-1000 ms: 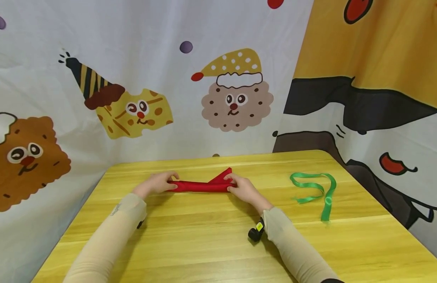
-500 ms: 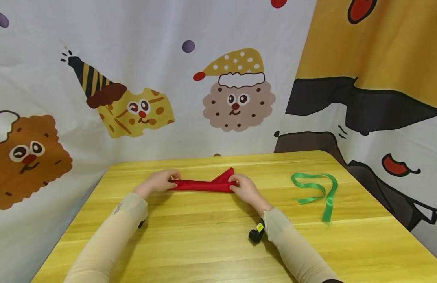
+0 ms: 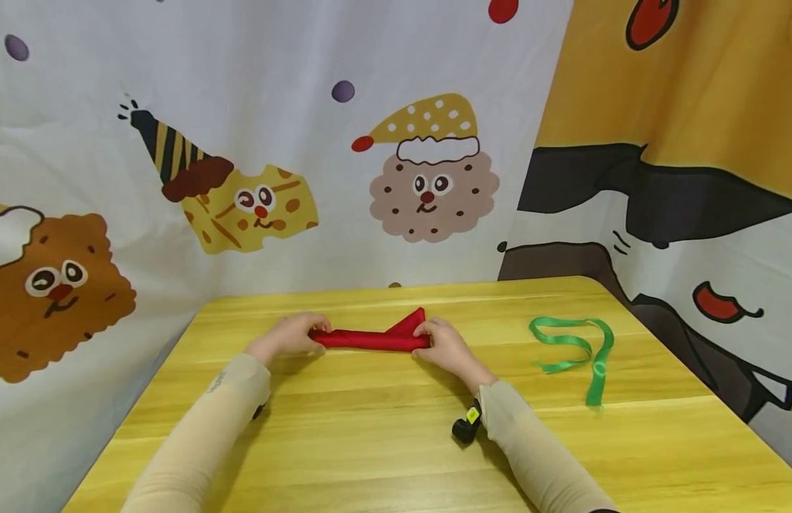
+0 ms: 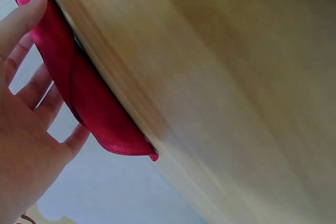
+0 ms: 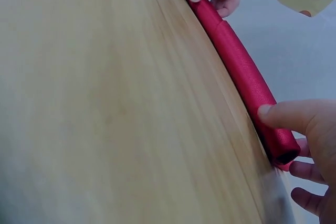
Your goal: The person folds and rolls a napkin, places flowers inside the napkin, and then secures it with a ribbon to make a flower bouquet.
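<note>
We see a rolled red cloth on the table, its pointed flap sticking out along the far side. Our left hand grips 1 end between thumb and fingers, our right hand the other. A green ribbon lies well apart, to the right.

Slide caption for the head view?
Left hand and right hand hold a partly rolled red cloth by its ends on a table, green ribbon to the right.

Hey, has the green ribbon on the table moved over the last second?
No. Judged against the table in the head view, the green ribbon lies where it did; the whole picture shifted slightly.
</note>
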Motion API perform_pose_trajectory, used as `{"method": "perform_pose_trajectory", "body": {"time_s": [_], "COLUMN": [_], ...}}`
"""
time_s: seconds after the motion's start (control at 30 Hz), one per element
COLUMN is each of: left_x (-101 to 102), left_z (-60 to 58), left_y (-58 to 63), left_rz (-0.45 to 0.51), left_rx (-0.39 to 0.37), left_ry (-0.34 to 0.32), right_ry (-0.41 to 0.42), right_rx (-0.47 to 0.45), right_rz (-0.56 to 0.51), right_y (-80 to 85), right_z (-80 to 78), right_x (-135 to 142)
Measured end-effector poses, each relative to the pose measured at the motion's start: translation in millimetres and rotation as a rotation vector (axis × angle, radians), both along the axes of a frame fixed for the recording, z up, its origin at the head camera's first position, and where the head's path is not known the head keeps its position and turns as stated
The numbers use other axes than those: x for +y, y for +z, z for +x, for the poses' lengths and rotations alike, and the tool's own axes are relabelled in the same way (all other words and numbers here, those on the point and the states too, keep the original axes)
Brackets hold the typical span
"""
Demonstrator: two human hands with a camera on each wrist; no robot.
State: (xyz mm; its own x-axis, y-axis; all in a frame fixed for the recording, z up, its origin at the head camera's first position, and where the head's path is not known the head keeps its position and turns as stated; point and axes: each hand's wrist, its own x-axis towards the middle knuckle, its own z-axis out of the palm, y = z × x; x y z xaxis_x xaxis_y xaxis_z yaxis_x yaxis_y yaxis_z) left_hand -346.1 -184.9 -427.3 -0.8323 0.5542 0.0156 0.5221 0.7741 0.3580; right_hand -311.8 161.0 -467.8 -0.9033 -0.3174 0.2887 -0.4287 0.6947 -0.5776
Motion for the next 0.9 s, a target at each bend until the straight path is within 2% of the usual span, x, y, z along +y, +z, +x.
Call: {"method": "perform_pose_trajectory", "body": {"time_s": [0.27, 0.43, 0.6, 0.9], "left_x": [1.5, 1.3, 0.5, -1.1], "left_z": [0.5, -0.1, -1.4, 0.2], "left_y": [-2.5, -1.0, -0.2, 5.9], "left_rz": [0.007, 0.015, -0.005, 0.044], "left_rx": [-0.007, -0.003, -0.002, -0.09], "left_ry": [0.04, 0.051, 0.042, 0.019], "right_ry": [0.0, -0.001, -0.016, -0.019], "right_rx": [-0.018, -0.027, -0.079, -0.174], "right_rz": [0.059, 0.041, 0.014, -0.068], "right_y": [-3.2, -0.6, 1.9, 8.4], "right_z": [-0.5, -0.2, -0.1, 0.7], "right_x": [-0.7, -1.6, -0.5, 2.4]}}
